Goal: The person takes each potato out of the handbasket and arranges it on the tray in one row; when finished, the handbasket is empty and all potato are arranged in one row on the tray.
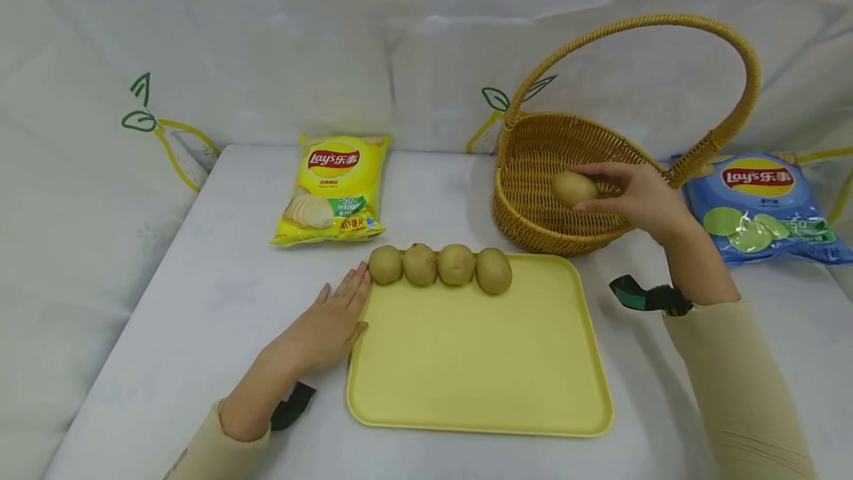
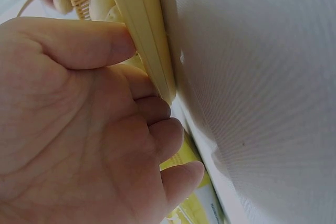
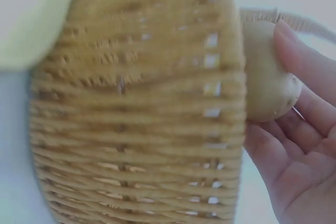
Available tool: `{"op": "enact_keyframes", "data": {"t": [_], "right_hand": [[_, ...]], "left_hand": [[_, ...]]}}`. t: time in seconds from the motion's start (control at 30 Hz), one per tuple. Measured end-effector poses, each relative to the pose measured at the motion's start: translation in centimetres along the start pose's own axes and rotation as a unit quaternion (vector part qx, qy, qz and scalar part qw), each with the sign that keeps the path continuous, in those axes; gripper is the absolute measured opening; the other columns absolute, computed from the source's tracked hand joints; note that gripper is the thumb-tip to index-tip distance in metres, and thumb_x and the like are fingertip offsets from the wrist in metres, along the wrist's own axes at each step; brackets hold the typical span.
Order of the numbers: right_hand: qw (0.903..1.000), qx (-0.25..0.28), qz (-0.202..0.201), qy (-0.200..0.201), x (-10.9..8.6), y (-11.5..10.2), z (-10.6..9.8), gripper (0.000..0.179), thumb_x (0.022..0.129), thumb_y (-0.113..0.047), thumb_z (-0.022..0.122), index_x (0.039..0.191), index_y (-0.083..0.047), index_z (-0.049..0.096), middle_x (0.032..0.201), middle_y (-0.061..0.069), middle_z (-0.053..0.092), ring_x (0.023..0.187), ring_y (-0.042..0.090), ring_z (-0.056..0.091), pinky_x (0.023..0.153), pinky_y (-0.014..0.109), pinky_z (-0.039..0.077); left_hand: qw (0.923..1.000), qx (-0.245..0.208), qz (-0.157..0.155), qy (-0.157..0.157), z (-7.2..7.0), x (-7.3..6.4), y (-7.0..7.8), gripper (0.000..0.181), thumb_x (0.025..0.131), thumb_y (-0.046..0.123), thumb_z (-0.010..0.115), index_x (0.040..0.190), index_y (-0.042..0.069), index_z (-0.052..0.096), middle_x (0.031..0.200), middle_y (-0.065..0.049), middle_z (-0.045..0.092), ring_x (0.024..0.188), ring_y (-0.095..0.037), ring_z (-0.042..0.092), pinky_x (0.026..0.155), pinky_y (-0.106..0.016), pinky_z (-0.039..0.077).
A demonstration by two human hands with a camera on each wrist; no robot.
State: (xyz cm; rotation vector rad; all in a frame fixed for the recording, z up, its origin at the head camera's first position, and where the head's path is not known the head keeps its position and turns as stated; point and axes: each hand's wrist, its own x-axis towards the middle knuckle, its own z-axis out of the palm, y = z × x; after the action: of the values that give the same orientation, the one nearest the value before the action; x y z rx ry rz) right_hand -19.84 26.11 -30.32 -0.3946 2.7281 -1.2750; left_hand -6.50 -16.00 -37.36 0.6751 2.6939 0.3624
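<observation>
My right hand (image 1: 629, 195) grips a potato (image 1: 575, 189) between thumb and fingers, over the opening of the wicker basket (image 1: 533, 232). In the right wrist view the basket's woven side hides part of this potato (image 3: 265, 72). My left hand (image 1: 326, 328) lies with its fingers extended along the left edge of the yellow tray (image 1: 480, 361). Seen from the left wrist, its thumb and fingertips touch the tray's rim (image 2: 144, 35). Several potatoes (image 1: 456, 265) stand in a row along the tray's far edge, the leftmost one (image 1: 385, 265) close by the left fingertips.
A yellow chip bag (image 1: 333, 191) lies behind the tray to the left. To the right of the basket is a blue chip bag (image 1: 763, 206), partly behind the right arm. The basket's tall handle (image 1: 666, 19) arches over its opening. White patterned cloth (image 1: 300, 43) hangs behind.
</observation>
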Motion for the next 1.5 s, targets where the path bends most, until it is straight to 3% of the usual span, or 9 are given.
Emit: {"op": "enact_keyframes", "data": {"t": [0.17, 0.3, 0.53, 0.77, 1.0, 1.13, 1.27, 1.37, 1.5], "right_hand": [[0.9991, 0.025, -0.018, 0.029, -1.8, -0.7, 0.8, 0.052, 0.077, -0.007, 0.078, 0.126, -0.004, 0.061, 0.111, -0.013, 0.059, 0.09, 0.003, 0.061, 0.067, 0.016, 0.051], [0.9983, 0.031, -0.031, 0.04, -3.4, -1.2, 1.4, 0.05, 0.077, -0.004, 0.077, 0.124, -0.003, 0.062, 0.107, -0.016, 0.062, 0.084, 0.003, 0.064, 0.064, 0.019, 0.052], [0.9959, 0.073, -0.05, 0.017, -5.6, -1.4, 2.6, 0.049, 0.076, 0.004, 0.075, 0.124, 0.001, 0.061, 0.111, -0.013, 0.063, 0.087, 0.005, 0.065, 0.069, 0.02, 0.054], [0.9957, 0.074, -0.053, -0.019, -6.8, -1.0, 3.8, 0.049, 0.077, 0.002, 0.075, 0.123, 0.004, 0.059, 0.11, -0.012, 0.062, 0.093, 0.007, 0.061, 0.07, 0.022, 0.054], [0.9936, 0.047, -0.087, -0.055, -6.9, -1.1, 5.0, 0.048, 0.075, -0.002, 0.077, 0.12, 0.004, 0.061, 0.114, 0.007, 0.062, 0.098, 0.0, 0.058, 0.074, 0.021, 0.053], [0.9941, 0.032, -0.073, -0.073, -6.8, -1.1, 5.6, 0.047, 0.076, -0.007, 0.079, 0.119, 0.002, 0.062, 0.115, 0.016, 0.062, 0.1, -0.002, 0.056, 0.076, 0.021, 0.053], [0.9954, -0.013, -0.047, -0.083, -6.7, -0.9, 6.3, 0.048, 0.076, -0.014, 0.08, 0.118, 0.002, 0.063, 0.113, 0.015, 0.064, 0.102, 0.009, 0.057, 0.079, 0.028, 0.053], [0.9943, -0.052, -0.046, -0.08, -6.6, -0.9, 6.8, 0.05, 0.076, -0.017, 0.08, 0.118, 0.005, 0.063, 0.109, 0.016, 0.066, 0.1, 0.022, 0.06, 0.077, 0.03, 0.052], [0.9927, -0.081, -0.039, -0.08, -6.6, -0.9, 7.3, 0.053, 0.078, -0.019, 0.078, 0.118, 0.01, 0.06, 0.108, 0.021, 0.066, 0.097, 0.029, 0.061, 0.074, 0.034, 0.049]], "left_hand": [[1.0, -0.005, -0.002, -0.003, -0.2, -0.1, 0.1, 0.063, 0.099, 0.017, 0.045, 0.146, -0.01, 0.013, 0.155, -0.023, 0.005, 0.142, -0.035, 0.006, 0.109, -0.058, 0.015], [1.0, -0.007, -0.003, -0.005, -0.4, -0.2, 0.3, 0.063, 0.099, 0.017, 0.045, 0.146, -0.01, 0.013, 0.155, -0.023, 0.005, 0.142, -0.035, 0.007, 0.109, -0.059, 0.015], [0.9999, -0.003, -0.002, -0.01, -0.6, -0.2, 0.4, 0.063, 0.1, 0.016, 0.045, 0.146, -0.011, 0.012, 0.155, -0.023, 0.004, 0.142, -0.036, 0.006, 0.108, -0.059, 0.015], [0.9999, -0.004, -0.006, -0.015, -0.2, 0.1, 0.2, 0.064, 0.1, 0.018, 0.044, 0.147, -0.009, 0.011, 0.155, -0.021, 0.002, 0.143, -0.034, 0.005, 0.109, -0.057, 0.013], [0.9999, -0.005, -0.006, -0.01, 0.0, 0.1, 0.1, 0.064, 0.099, 0.017, 0.045, 0.147, -0.01, 0.011, 0.155, -0.022, 0.002, 0.142, -0.035, 0.005, 0.109, -0.058, 0.014], [0.9999, -0.01, -0.006, -0.006, -0.2, -0.2, 0.2, 0.064, 0.099, 0.017, 0.045, 0.147, -0.01, 0.011, 0.155, -0.022, 0.002, 0.142, -0.035, 0.005, 0.109, -0.059, 0.014], [1.0, -0.008, -0.003, -0.004, -0.3, -0.2, 0.3, 0.064, 0.1, 0.016, 0.045, 0.147, -0.01, 0.011, 0.155, -0.022, 0.002, 0.142, -0.035, 0.006, 0.109, -0.058, 0.014], [1.0, -0.006, -0.002, -0.005, -0.4, -0.1, 0.3, 0.063, 0.1, 0.016, 0.045, 0.147, -0.01, 0.011, 0.155, -0.022, 0.003, 0.142, -0.035, 0.006, 0.109, -0.059, 0.014], [1.0, -0.003, -0.002, -0.007, -0.4, -0.1, 0.3, 0.063, 0.099, 0.016, 0.045, 0.146, -0.01, 0.011, 0.155, -0.023, 0.003, 0.142, -0.036, 0.006, 0.108, -0.059, 0.015]]}}
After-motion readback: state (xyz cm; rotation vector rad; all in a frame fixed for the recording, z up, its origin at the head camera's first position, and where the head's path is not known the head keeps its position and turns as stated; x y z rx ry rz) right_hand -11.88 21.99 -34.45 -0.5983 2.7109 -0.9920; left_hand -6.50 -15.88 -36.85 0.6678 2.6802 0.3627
